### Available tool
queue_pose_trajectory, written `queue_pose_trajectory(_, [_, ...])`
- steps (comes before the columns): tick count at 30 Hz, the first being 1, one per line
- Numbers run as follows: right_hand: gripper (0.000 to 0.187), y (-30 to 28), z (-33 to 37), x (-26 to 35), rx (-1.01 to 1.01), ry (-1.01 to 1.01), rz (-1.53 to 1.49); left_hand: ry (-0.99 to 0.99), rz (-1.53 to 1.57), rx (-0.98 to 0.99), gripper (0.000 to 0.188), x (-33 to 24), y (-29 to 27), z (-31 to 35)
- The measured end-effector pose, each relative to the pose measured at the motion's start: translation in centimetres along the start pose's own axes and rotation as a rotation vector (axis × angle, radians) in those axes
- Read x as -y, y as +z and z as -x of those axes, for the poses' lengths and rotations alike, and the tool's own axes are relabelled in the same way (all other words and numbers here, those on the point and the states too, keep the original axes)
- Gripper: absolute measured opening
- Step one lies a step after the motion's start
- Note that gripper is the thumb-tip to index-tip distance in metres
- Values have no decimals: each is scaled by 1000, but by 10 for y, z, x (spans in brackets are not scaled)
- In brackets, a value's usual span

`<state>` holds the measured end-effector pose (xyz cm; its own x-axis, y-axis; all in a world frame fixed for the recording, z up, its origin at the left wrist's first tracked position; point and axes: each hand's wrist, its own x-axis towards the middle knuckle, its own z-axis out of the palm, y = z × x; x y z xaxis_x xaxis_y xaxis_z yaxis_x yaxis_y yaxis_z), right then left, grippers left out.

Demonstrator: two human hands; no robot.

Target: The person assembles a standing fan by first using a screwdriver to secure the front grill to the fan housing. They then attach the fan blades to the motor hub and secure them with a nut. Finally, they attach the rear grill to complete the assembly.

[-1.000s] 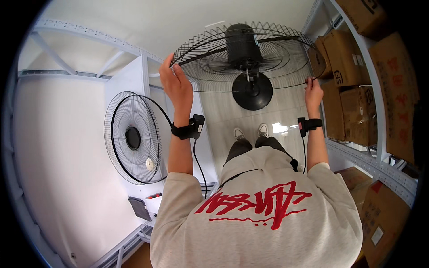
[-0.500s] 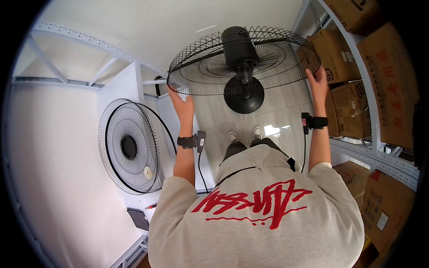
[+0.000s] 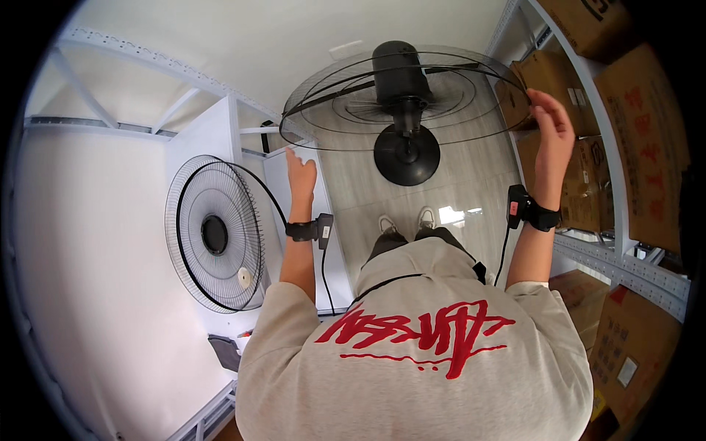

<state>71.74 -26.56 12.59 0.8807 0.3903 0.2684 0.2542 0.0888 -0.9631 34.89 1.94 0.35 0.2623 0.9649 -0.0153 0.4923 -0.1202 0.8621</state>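
Note:
A black pedestal fan stands ahead of me, with its motor housing [image 3: 401,73] above a round base [image 3: 407,156] on the floor. Around the motor sits a wide round wire grille [image 3: 471,138], its thin wires smeared by motion. At the grille's right edge, my right hand [image 3: 553,132] has bent fingers and thumb closed on the rim. My left hand [image 3: 301,176] is just below the left edge, fingers apart; whether a fingertip touches the wire I cannot tell. A second round grille [image 3: 217,275] with a black centre leans at my left, a pale disc [image 3: 244,277] on it.
White metal shelving [image 3: 198,132] runs along the left, with a dark flat item [image 3: 224,353] on its board. Cardboard boxes [image 3: 640,147] fill the rack on the right, close to my right arm. A pale wall stands behind the fan.
My right hand has shifted outward and up along the rim, its fingers now bent over it. My left hand has loosened from the left edge and dropped slightly. The grille's wires have become blurred.

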Motion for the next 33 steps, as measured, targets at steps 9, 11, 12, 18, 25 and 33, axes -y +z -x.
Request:
queue_pose_trajectory(9, [42, -37, 12, -161, 97, 292, 415, 413, -11, -130, 86, -104, 0, 26])
queue_pose_trajectory(11, [38, -20, 21, -152, 130, 367, 664, 457, -52, -142, 87, -114, -1, 30])
queue_pose_trajectory(12, [35, -21, 21, -145, 142, 345, 767, 467, -75, -141, 87, -117, -2, 30])
queue_pose_trajectory(18, [30, -22, 24, -28, 60, -124, 980, 492, -143, -208, 88, -120, -5, 36])
queue_pose_trajectory(25, [53, -25, 24, -38, 38, -116, 731, 553, -142, -251, 86, -130, -8, 32])
queue_pose_trajectory(33, [38, -28, 30, -180, 216, 229, 878, 607, -112, -184, 83, -138, -3, 27])
